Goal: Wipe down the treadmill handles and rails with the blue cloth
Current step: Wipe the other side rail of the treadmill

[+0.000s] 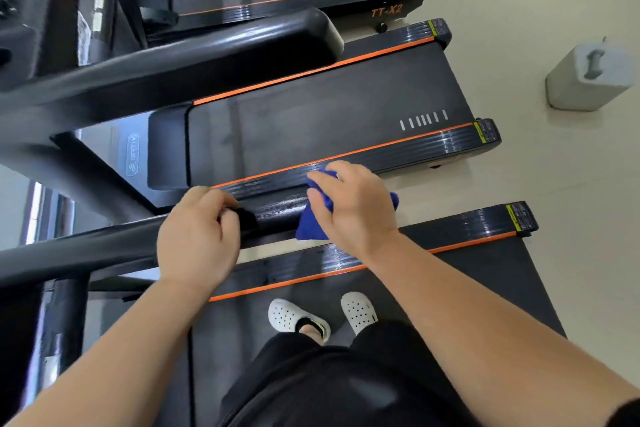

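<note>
- The left hand (pixel 199 229) lies on top of the glossy black padded treadmill handrail (pixel 280 210), its fingers curled over the far side and clamped on the bar.
- The right hand (pixel 353 204) is near it, further along at the free end of the handrail. Its fingers are bent and closed round the crumpled deep-blue fabric cloth (pixel 310 227), pressing it onto the rail.
- The cloth covers the rail's end, and one corner hangs below the palm.
- Between the two hands the handrail's surface shows wet-looking streaks.
- Below, a pair of white perforated clogs (pixel 358 310) stands on the dark treadmill belt (pixel 502 263), which is edged by an orange stripe.
- Beyond the rail lies a neighbouring black treadmill deck (pixel 329 114).
- A pale grey block (pixel 588 80) sits on the cream floor (pixel 571 184).
</note>
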